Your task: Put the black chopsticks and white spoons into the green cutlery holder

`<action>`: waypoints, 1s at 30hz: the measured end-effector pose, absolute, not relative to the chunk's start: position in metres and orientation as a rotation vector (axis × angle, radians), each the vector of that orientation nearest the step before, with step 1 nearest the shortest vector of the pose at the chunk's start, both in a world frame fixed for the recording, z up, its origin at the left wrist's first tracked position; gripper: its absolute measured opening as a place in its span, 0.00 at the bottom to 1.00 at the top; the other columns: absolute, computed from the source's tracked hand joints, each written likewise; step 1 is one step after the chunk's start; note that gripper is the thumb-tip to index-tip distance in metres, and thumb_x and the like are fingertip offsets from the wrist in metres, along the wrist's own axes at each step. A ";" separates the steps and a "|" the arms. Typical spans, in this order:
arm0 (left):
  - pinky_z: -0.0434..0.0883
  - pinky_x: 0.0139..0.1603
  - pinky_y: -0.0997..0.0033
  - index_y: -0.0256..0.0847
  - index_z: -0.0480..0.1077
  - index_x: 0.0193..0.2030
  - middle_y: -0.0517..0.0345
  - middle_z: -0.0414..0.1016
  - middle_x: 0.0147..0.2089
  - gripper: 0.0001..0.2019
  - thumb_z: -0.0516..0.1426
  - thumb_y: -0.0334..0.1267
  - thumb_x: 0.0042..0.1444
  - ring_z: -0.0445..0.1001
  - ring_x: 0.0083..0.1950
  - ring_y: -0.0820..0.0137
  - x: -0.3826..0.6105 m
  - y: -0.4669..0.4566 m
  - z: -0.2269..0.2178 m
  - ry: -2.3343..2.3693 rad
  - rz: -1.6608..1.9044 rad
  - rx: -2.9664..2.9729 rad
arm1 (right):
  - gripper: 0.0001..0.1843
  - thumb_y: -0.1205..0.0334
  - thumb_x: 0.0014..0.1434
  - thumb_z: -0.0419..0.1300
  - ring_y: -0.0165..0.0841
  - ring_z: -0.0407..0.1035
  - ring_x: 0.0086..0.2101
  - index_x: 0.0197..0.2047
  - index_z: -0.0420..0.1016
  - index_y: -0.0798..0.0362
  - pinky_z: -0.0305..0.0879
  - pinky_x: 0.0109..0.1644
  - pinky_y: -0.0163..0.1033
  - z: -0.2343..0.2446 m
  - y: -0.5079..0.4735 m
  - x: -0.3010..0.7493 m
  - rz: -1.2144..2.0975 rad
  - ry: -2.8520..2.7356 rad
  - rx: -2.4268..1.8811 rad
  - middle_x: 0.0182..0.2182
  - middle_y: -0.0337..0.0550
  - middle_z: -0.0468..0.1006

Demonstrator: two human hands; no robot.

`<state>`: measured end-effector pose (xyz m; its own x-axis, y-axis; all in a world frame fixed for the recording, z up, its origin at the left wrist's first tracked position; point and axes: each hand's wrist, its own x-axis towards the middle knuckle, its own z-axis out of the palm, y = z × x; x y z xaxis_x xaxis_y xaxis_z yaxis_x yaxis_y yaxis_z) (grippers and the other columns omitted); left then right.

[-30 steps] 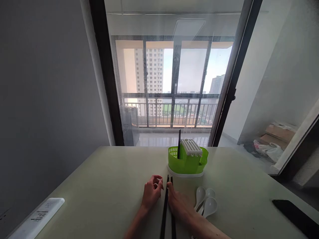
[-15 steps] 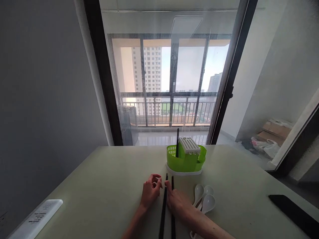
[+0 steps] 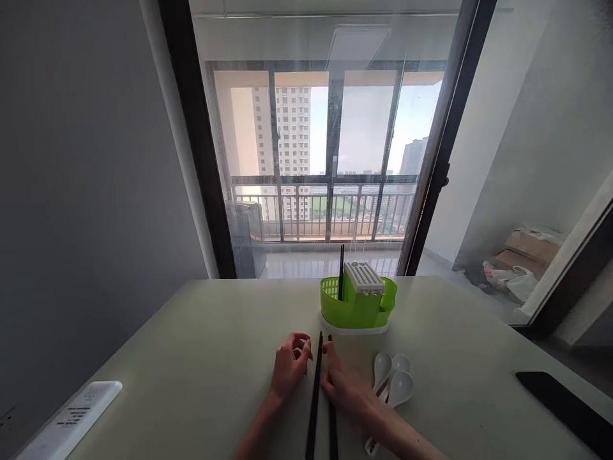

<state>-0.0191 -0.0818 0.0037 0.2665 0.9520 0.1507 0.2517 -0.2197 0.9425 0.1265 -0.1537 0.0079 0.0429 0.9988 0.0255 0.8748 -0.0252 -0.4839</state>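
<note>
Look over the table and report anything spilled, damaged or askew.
I see nothing spilled or damaged. Only the white spoons beside the right hand look untidy, overlapping loosely, while the dark chopsticks lie nearly parallel and the green holder stands upright.

High-rise home (balcony railing (image 3: 297, 214) outside)

At the left edge of the table (image 3: 215, 319) lies a white slab (image 3: 71, 421) with dark markings (rather like a remote control); near the right edge, a flat black object (image 3: 565, 409) runs out of view. Through the window (image 3: 334, 121) show a railing (image 3: 313, 225) and a pale tower block (image 3: 293, 137). Far right, a plastic bag (image 3: 521, 283) sits against cardboard (image 3: 532, 249).
</note>
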 end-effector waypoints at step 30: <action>0.72 0.37 0.69 0.39 0.73 0.41 0.53 0.79 0.36 0.22 0.56 0.58 0.61 0.77 0.35 0.65 -0.005 -0.101 0.006 0.990 1.009 1.669 | 0.13 0.66 0.59 0.55 0.30 0.65 0.25 0.48 0.66 0.49 0.45 0.29 0.34 0.036 -0.139 0.157 0.499 -1.808 -1.797 0.23 0.31 0.72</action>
